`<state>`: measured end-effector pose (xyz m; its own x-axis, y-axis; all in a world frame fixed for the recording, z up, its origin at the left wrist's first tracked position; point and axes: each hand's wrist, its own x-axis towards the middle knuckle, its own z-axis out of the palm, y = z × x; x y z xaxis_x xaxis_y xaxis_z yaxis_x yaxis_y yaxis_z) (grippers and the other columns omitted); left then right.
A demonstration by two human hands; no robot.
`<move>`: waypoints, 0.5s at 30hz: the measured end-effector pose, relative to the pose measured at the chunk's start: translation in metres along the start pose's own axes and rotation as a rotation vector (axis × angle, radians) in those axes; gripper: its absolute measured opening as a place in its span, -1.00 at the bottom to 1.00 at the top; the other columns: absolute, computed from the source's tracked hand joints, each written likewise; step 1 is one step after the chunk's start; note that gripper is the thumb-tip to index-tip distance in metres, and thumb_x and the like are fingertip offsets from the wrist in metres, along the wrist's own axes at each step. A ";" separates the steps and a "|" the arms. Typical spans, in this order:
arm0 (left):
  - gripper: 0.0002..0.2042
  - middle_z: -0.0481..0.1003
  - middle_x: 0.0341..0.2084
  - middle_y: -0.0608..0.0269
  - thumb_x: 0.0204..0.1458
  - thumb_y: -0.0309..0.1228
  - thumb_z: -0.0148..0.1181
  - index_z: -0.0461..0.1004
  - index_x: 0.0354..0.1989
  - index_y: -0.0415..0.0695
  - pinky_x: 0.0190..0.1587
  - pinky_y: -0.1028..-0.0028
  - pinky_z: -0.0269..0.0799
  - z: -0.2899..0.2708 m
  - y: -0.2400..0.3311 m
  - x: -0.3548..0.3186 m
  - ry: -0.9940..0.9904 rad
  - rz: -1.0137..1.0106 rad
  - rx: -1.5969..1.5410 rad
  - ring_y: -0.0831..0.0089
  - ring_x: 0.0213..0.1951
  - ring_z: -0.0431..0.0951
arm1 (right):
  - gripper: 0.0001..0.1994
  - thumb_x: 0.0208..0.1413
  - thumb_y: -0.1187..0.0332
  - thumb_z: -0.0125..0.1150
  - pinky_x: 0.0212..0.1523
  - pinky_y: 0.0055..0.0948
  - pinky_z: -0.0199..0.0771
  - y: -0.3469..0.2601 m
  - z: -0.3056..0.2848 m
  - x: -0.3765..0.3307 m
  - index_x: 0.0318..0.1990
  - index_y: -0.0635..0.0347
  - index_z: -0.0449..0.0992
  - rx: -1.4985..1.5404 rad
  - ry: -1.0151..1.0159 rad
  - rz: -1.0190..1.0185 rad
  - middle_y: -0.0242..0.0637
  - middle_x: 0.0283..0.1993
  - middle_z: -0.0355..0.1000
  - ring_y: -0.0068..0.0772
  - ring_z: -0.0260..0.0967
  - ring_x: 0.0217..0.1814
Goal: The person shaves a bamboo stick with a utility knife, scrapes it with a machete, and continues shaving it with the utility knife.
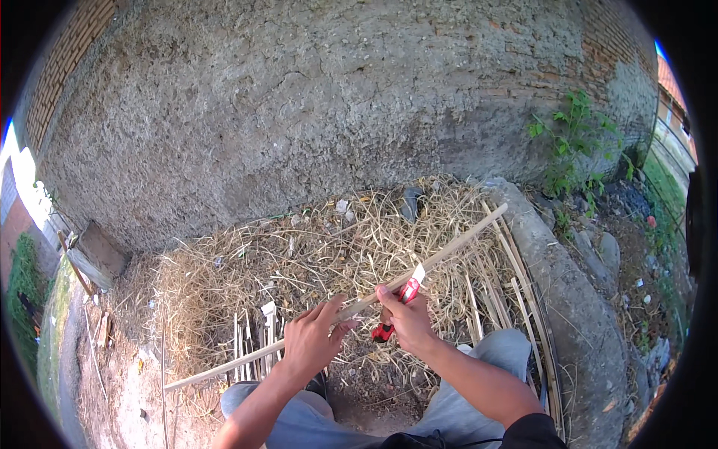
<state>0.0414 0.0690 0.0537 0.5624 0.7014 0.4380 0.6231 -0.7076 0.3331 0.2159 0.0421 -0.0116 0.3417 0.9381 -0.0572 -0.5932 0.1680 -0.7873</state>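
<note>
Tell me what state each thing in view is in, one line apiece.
Left hand, closed on the strip
Right hand, closed around the cutter
Wooden strip, long, held slantwise
Red-and-black cutter, in hand, bright flat end at the strip
Shavings, loose, curled, spread over the ground
Plant, leafy, growing by the wall
Wall, rough, bricks exposed in places

An outdoor yard (123, 400) with brown dirt ground is seen here, lit by bright daylight. One side is closed off by a tall, rough grey wall (284, 112) of crumbly plaster, and bare reddish-brown bricks (609, 34) are shown near its top. Much of the ground is covered by a heap of thin, curly, straw-coloured strips (191, 303), edged by a low, curved grey concrete border (580, 314). A leafy green plant (574, 142) is seen by the wall, and green grass (668, 183) can be spotted at the far right.
</note>
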 end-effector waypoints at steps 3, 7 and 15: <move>-0.62 0.58 -0.40 0.10 0.10 -0.13 0.17 0.44 -0.01 -0.12 -0.36 0.25 0.48 -0.022 -0.012 0.006 -0.490 -0.026 0.117 0.08 -0.37 0.61 | -0.86 0.18 0.34 0.23 -0.66 -0.61 -0.02 -0.010 -0.001 0.001 -0.34 0.20 0.48 0.034 -0.111 -0.003 -0.58 -0.64 0.20 -0.76 0.01 -0.69; -0.62 0.46 -0.60 0.29 0.24 -0.08 0.00 0.46 -0.18 -0.20 -0.45 0.40 0.38 -0.039 -0.012 0.019 -0.911 -0.266 -0.326 0.46 -0.55 0.50 | -0.84 0.17 0.32 0.25 -0.61 -0.60 0.09 -0.025 0.001 0.004 -0.32 0.22 0.48 0.012 -0.193 -0.003 -0.51 -0.58 0.33 -0.73 0.10 -0.64; -0.68 0.28 -0.63 0.48 0.30 -0.19 -0.07 0.42 -0.32 -0.20 -0.49 0.55 0.21 -0.011 -0.004 -0.021 -0.684 -0.440 -0.526 0.70 -0.54 0.25 | -0.84 -0.02 0.43 0.28 -0.45 -0.53 0.32 -0.046 -0.017 0.017 -0.27 0.25 0.51 -0.456 -0.337 0.050 -0.38 -0.47 0.45 -0.63 0.34 -0.46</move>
<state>0.0205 0.0564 0.0526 0.6352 0.6931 -0.3408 0.6243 -0.2009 0.7549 0.2617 0.0448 0.0133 0.0250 0.9989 0.0389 -0.2026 0.0432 -0.9783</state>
